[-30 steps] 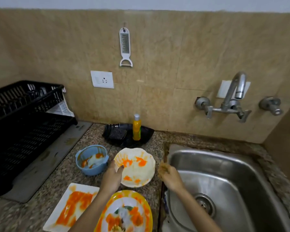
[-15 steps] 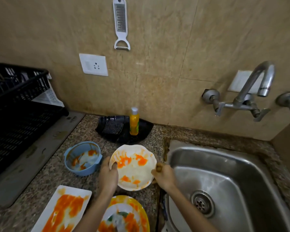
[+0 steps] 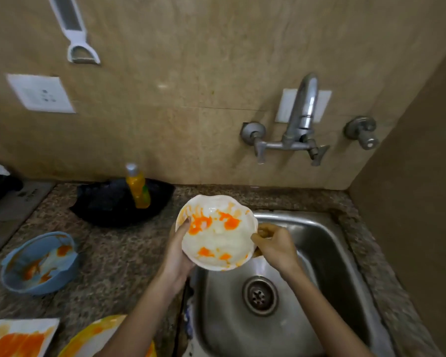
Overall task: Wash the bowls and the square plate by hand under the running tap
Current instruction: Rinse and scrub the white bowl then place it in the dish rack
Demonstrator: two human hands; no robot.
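Note:
A white scalloped bowl (image 3: 223, 240) smeared with orange sauce hangs over the left rim of the steel sink (image 3: 325, 256). My left hand (image 3: 178, 249) grips its left edge, thumb inside the rim. My right hand (image 3: 274, 244) pinches its right edge. A blue bowl (image 3: 36, 264) with orange and white residue sits on the counter at the left. The white square plate (image 3: 16, 337), streaked orange, lies at the bottom left. A yellow-rimmed bowl (image 3: 93, 338) pokes out under my left forearm. The tap (image 3: 303, 112) stands on the wall; no water shows.
A yellow soap bottle (image 3: 137, 188) stands in a black dish (image 3: 108, 202) at the back of the granite counter (image 3: 113, 251). A second valve (image 3: 362, 131) sits right of the tap. A wall socket (image 3: 40, 92) and a hanging peeler (image 3: 74, 29) are on the tiles.
Both hands lifted the white bowl off the counter and carried it right, over the sink's edge. The view has swung right and closer, so the black drying rack has left the frame.

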